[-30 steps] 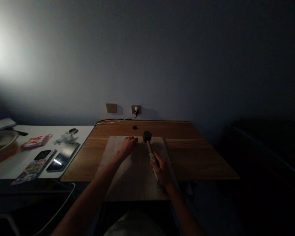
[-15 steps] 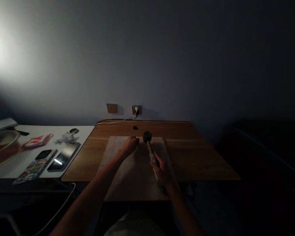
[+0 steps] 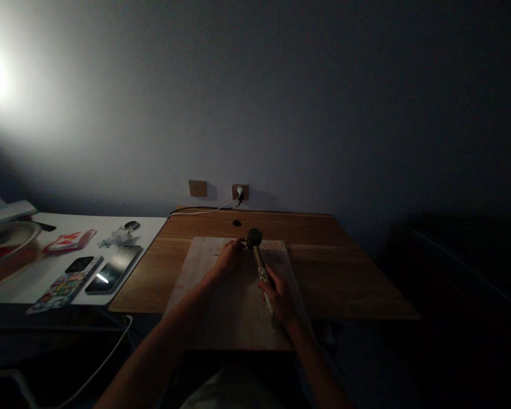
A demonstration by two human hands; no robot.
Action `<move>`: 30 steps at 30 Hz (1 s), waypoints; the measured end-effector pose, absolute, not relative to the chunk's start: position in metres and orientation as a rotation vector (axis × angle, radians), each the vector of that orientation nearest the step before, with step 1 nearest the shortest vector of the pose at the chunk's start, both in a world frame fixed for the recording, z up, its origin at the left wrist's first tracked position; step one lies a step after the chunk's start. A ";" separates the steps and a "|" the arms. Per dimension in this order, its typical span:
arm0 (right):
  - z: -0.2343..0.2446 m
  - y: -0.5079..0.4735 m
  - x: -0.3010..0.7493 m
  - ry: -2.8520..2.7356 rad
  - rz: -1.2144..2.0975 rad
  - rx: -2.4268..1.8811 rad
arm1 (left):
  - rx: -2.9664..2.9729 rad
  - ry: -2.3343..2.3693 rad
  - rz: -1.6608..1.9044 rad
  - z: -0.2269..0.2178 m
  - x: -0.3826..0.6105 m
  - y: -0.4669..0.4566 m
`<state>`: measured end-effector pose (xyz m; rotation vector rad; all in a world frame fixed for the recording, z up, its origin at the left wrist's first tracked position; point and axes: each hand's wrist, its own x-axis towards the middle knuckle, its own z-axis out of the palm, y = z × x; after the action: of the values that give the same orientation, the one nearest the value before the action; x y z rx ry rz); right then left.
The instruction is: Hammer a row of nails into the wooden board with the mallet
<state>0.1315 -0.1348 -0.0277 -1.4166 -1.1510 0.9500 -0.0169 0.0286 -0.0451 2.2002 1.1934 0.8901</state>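
A mallet [image 3: 254, 238] with a dark, thick head and a pale, wrapped handle is in my right hand [image 3: 280, 295], the fingers wrapped round the handle. Its head is over the far part of a light wooden board [image 3: 221, 318]. Just left of the head, my left hand [image 3: 230, 257] reaches over the board with its thumb and fingertips brought together. Whatever those fingertips hold is too small and dim to make out. A few tiny dark specks lie on the board by this hand.
The board rests on a brown wooden table [image 3: 344, 272] against the wall. On a white table [image 3: 153, 227] at left are a phone [image 3: 114, 270], a patterned phone case [image 3: 66, 287], a red-and-white packet [image 3: 70, 241], crumpled plastic [image 3: 120, 237] and a clear bowl [image 3: 12, 255]. A cable [image 3: 204, 211] runs to a wall socket.
The fingers of my left hand have shifted and stretched a little towards the mallet head. My right hand keeps its grip on the mallet, nearly in place. The view has turned slightly.
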 end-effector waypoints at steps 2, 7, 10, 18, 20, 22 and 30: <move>-0.030 -0.131 0.127 -1.122 0.981 -1.397 | 2.231 1.200 0.920 -0.045 -0.017 0.028; -0.037 -0.127 0.120 -1.099 0.992 -1.403 | 2.235 1.270 0.952 -0.040 -0.016 0.025; -0.040 -0.128 0.121 -1.104 0.979 -1.408 | 2.165 1.332 0.904 -0.036 -0.017 0.023; -0.044 -0.128 0.122 -1.179 0.955 -1.420 | 2.154 1.380 0.816 -0.033 -0.020 0.021; -0.043 -0.129 0.121 -1.181 0.960 -1.421 | 2.178 1.391 0.822 -0.033 -0.020 0.021; -0.042 -0.129 0.121 -1.182 0.960 -1.429 | 2.204 1.416 0.836 -0.032 -0.021 0.020; -0.046 -0.129 0.119 -1.185 0.961 -1.425 | 2.244 1.437 0.806 -0.039 -0.020 0.026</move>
<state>0.1194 -0.1286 -0.0458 -1.4245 -1.1847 0.9614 -0.0199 0.0259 -0.0390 2.2442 1.4370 0.8057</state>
